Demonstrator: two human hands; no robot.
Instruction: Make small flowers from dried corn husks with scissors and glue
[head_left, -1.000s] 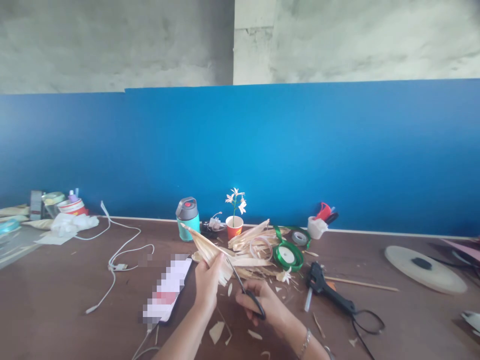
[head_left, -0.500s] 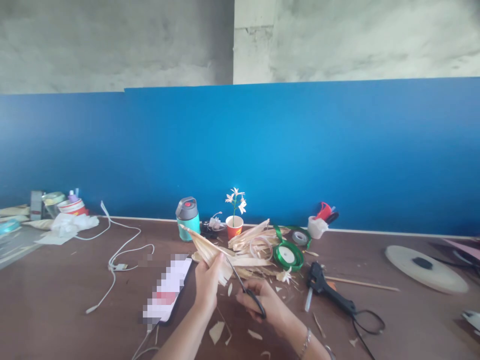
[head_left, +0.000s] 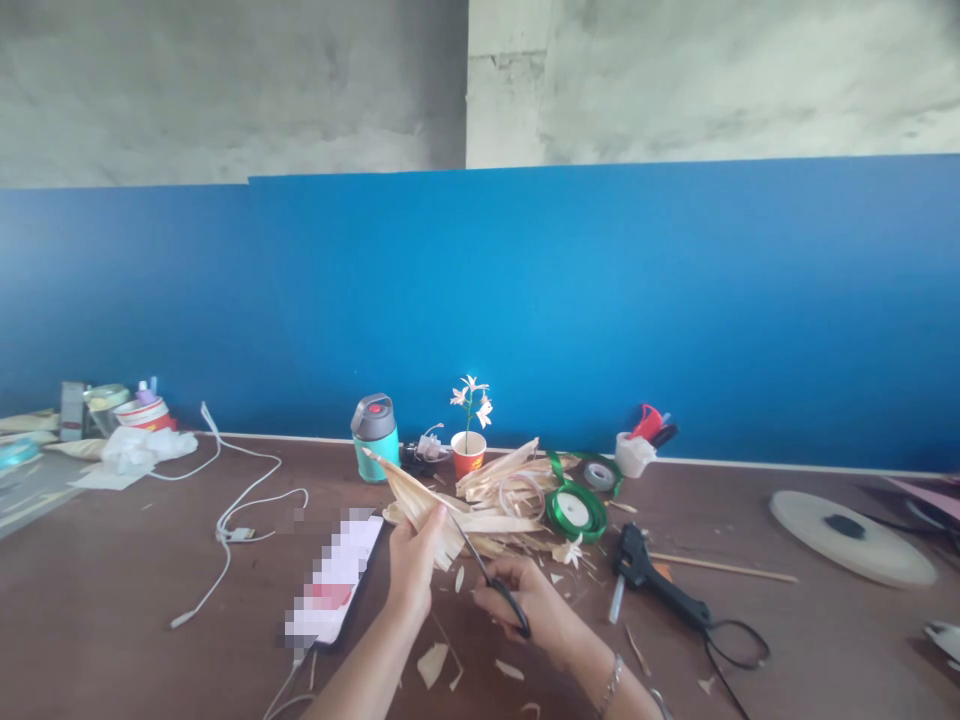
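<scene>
Reaching up from seven o'clock with the left hand, wrist nearly straight; pinching a dry husk between thumb and fingers in that grip, with its narrow tip aimed at eleven o'clock. Slanting in from five o'clock with the right hand, fingers curled around the handles of the scissors. Pointing the blades toward eleven o'clock, up against the husk beside the left thumb. Holding both hands above the counter, between a phone at nine o'clock and a glue gun at three, facing a paper cup at twelve.
</scene>
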